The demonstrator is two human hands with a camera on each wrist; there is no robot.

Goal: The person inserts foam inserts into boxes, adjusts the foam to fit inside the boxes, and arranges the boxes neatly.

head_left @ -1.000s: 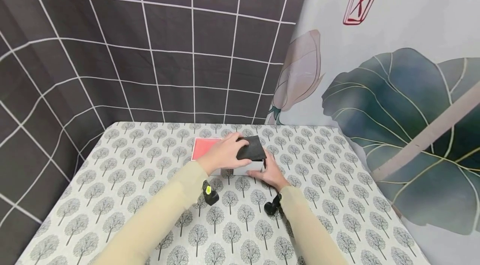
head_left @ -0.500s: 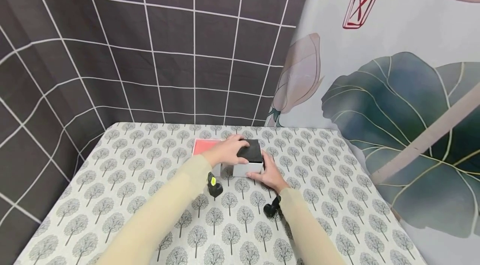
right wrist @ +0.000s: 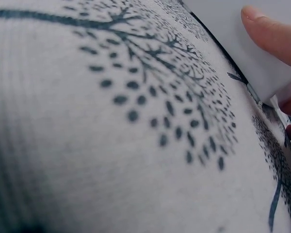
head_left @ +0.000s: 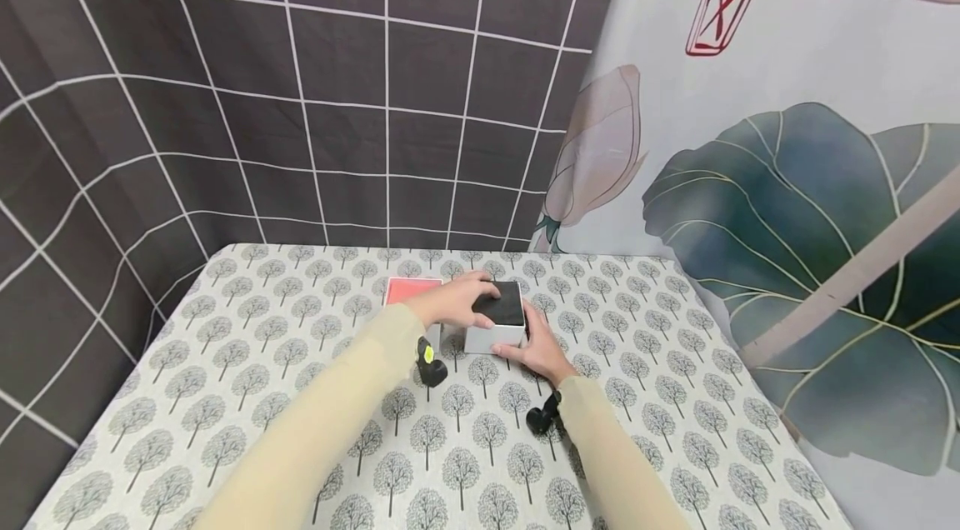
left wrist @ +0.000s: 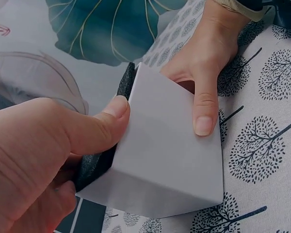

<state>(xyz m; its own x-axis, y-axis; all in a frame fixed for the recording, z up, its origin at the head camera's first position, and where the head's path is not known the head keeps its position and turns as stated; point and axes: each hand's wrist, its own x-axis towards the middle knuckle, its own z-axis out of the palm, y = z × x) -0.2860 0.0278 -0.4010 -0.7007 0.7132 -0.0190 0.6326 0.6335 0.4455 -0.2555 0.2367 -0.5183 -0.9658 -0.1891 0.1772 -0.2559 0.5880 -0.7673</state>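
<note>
A small white box (head_left: 491, 340) stands on the table with a black foam pad (head_left: 506, 303) at its open top. My left hand (head_left: 457, 302) holds the pad from the left, thumb near its front edge and fingers over its top. In the left wrist view, the pad sticks out a little past the box rim, and the left thumb (left wrist: 114, 108) lies against that edge. From the right, my right hand (head_left: 544, 349) grips the box, its thumb (left wrist: 204, 114) on the front wall and its other fingers mostly hidden along the right side.
Just left of the white box stands another white box with a red top (head_left: 408, 289), partly covered by my left hand. A tree-print cloth (head_left: 427, 463) covers the table. A dark grid curtain (head_left: 337, 138) hangs behind, and a lotus-print curtain (head_left: 780, 205) at the right.
The black foam pad, tilted and overhanging the right side one second ago, has come down level and lined up with the box top. My right hand has stayed on the box.
</note>
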